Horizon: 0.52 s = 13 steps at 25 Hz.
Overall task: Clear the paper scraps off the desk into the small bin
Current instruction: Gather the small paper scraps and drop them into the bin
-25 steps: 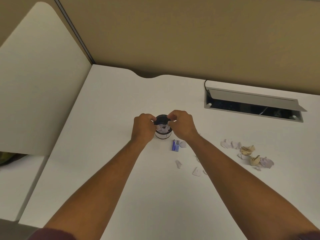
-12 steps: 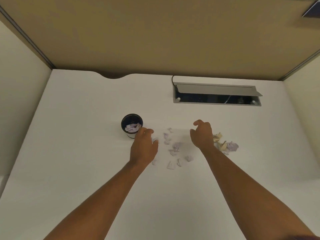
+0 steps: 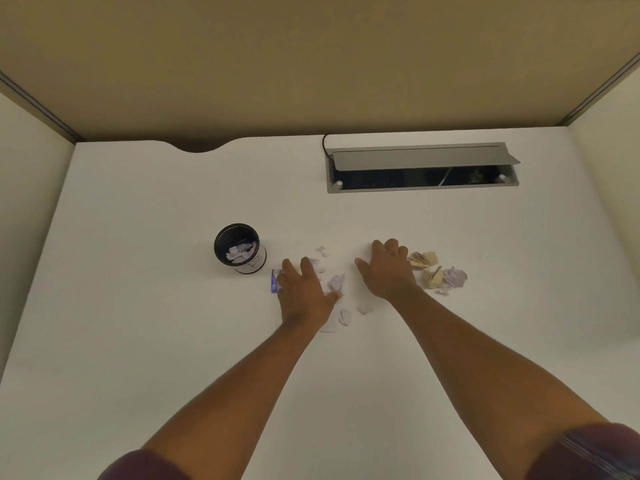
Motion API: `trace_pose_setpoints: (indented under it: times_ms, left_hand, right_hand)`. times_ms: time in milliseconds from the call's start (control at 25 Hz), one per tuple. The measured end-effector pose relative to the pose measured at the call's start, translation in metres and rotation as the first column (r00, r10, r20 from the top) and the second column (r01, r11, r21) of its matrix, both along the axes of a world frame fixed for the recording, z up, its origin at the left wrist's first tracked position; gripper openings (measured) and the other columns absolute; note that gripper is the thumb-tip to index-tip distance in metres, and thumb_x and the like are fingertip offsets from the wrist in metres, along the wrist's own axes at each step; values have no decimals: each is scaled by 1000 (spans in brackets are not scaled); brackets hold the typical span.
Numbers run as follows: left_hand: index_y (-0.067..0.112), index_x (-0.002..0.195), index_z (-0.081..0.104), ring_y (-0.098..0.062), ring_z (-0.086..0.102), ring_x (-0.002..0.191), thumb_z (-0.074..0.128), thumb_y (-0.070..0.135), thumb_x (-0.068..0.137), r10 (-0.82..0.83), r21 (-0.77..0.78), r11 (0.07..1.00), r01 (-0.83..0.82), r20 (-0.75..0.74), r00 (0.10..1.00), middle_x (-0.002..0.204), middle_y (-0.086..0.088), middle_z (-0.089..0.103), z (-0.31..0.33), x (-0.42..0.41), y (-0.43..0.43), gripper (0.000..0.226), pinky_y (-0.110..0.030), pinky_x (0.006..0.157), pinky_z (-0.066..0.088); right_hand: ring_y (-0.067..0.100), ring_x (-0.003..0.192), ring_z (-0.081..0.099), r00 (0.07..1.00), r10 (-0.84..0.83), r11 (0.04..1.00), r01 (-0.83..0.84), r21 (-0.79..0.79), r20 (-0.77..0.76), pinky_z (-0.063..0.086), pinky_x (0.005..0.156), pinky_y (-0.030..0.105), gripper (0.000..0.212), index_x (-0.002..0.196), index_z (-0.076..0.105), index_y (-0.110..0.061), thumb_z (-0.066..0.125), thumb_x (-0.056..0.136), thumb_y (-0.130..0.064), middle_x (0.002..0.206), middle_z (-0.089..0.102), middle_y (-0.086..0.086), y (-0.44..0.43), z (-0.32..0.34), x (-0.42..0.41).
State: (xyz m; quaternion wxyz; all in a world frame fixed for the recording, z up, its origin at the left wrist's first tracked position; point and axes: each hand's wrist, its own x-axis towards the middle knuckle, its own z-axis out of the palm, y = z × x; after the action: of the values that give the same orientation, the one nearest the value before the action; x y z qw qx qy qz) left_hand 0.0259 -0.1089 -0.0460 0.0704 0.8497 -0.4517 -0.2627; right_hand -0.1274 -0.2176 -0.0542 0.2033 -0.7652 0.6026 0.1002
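A small black bin (image 3: 240,248) with white scraps inside stands on the white desk (image 3: 138,306). To its right, several white paper scraps (image 3: 336,281) lie scattered between my hands. My left hand (image 3: 304,294) lies flat on the desk, palm down, fingers spread, partly covering a blue-and-white scrap (image 3: 275,281). My right hand (image 3: 388,271) also rests palm down with fingers apart, holding nothing. Just right of it sit tan crumpled papers (image 3: 424,259) and a pale lilac crumpled piece (image 3: 455,277).
A grey cable hatch (image 3: 422,168) is set open into the desk at the back right, with a black cable at its left end. Beige partition walls (image 3: 311,64) close the desk at the back and both sides.
Both hands left the bin's rim and moved right to the scraps. In the last half second they lowered flat onto the desk, the left hand sliding over the scraps.
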Motion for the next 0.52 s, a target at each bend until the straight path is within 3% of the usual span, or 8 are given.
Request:
trace_pose_setpoints:
  times_ms: [120, 280, 400, 520]
  left_hand:
    - [20, 140, 35, -41, 39, 134, 84, 60, 69, 3, 46, 999, -3, 18, 1000, 153, -18, 26, -5, 0, -5, 94, -48, 99, 49]
    - [23, 142, 39, -39, 40, 132, 86, 51, 70, 2, 82, 997, -1, -2, 1000, 145, -15, 36, -12, 5, -5, 91, -47, 98, 49]
    - [26, 148, 39, -37, 40, 134, 87, 43, 75, -101, 68, 992, 102, -7, 995, 147, -13, 37, -17, 7, 2, 89, -43, 101, 51]
    - [26, 151, 40, -34, 42, 133, 84, 37, 80, -183, 55, 982, 183, -7, 983, 147, -12, 38, -23, 8, 8, 85, -42, 103, 53]
  right_hand:
    - [38, 116, 45, 986, 163, 987, -163, 5, 35, 50, 89, 47, 58, 135, 46, -16, 38, 96, -60, 132, 45, 18, 11, -2, 13]
    - [36, 112, 46, 938, 345, 938, -345, 8, 14, 53, 85, 45, 51, 133, 48, -25, 47, 94, -58, 130, 43, 15, 38, -3, 26]
    - [34, 110, 47, 911, 412, 911, -412, -17, 19, 55, 76, 39, 36, 129, 52, -23, 60, 96, -36, 127, 45, 13, 55, -2, 29]
    - [29, 103, 50, 912, 406, 914, -404, -44, 63, 43, 60, 33, 17, 111, 60, -17, 61, 94, -15, 118, 49, 11, 65, 0, 23]
